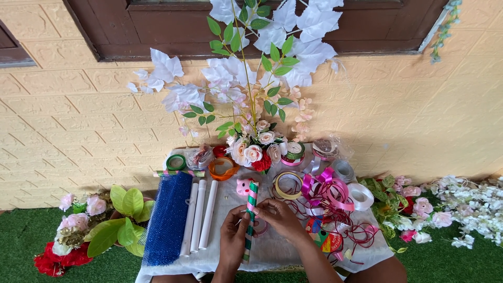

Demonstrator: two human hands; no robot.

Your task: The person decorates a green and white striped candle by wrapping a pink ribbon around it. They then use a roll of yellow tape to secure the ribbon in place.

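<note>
Both my hands hold a long stick wrapped in green, white and pink striped ribbon [252,198], which stands tilted over the cloth-covered table [220,250]. My left hand [234,236] grips its lower part. My right hand [281,216] pinches it higher up, fingers on the ribbon. Just past the stick's top sits a small pink pig figure [243,186]. Behind that stands an arrangement of pink, cream and red artificial roses [255,151] with tall white leaves.
A blue mesh roll [167,219] and three white sticks [199,215] lie on the left of the table. Ribbon spools, tape rolls and loose pink ribbon [325,191] crowd the right. Artificial flowers lie on green turf on both sides [84,225] [450,209]. A textured yellow wall stands behind.
</note>
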